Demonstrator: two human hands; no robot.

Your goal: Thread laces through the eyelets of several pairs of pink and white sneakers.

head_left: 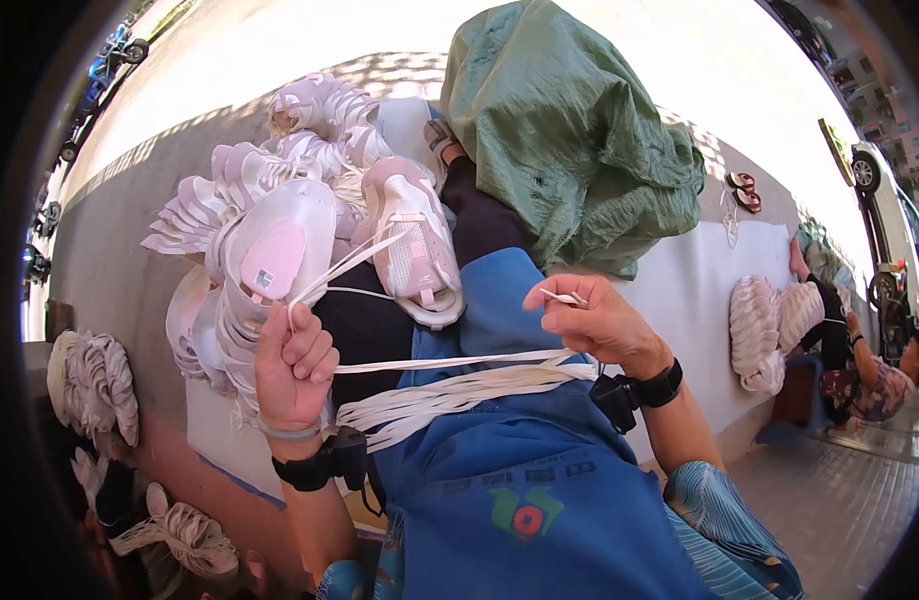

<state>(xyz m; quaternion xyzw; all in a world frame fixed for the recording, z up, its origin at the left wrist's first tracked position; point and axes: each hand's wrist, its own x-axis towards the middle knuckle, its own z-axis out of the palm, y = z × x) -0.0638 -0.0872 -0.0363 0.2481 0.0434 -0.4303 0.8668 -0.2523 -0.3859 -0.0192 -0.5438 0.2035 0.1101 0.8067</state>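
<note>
My left hand (297, 365) is closed in a pinch on a white shoelace (349, 262), which runs up to a pink and white sneaker (409, 240). That sneaker rests against my thighs, its throat facing me. Over on the right, my right hand (609, 325) pinches a lace with its white tip sticking out between thumb and finger. One strand stretches across between both hands. Beneath it, a bundle of loose white laces (469, 395) lies over the blue apron (539, 490) on my lap. Both wrists carry black straps with small devices.
A heap of pink and white shoes (269, 230) stands at my left. The large green sack (569, 140) bulges ahead, over my right leg. Further right are stacked shoes (754, 335), a seated person (874, 375) and dark red sandals (745, 192). More shoes (94, 385) lie far left.
</note>
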